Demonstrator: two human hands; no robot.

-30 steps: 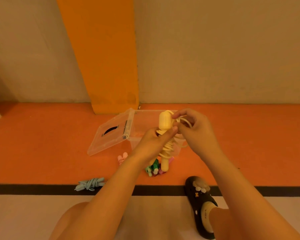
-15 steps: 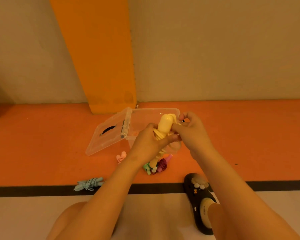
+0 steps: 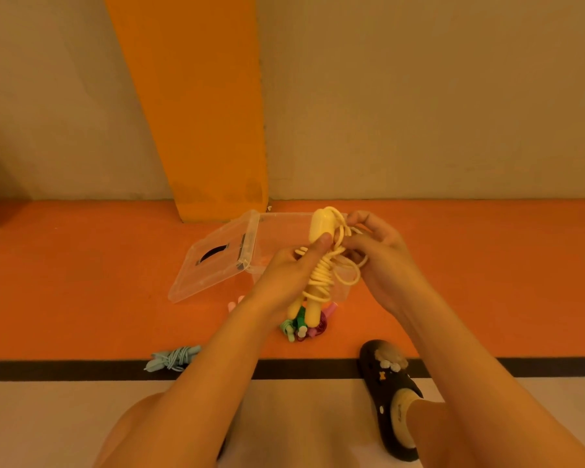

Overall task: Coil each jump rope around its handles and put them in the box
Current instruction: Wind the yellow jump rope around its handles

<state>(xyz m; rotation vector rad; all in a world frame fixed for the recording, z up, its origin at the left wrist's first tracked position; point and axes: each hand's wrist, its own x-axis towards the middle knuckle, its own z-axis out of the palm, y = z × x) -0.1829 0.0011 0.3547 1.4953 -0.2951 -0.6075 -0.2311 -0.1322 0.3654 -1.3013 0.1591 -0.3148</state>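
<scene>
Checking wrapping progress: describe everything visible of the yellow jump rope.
The yellow jump rope looks like smooth plastic: two rounded handles side by side, nearly upright, thin cord coiled several times round their middle. A loose loop hangs to the right, not yet wound. The left hand grips the handles, thumb near the top; the right hand pinches the loose cord. It is held in the air, in front of the clear box.

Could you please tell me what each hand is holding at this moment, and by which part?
The left hand grips the yellow jump rope round its paired handles, over the coils; the right hand pinches the loose cord beside them.
</scene>
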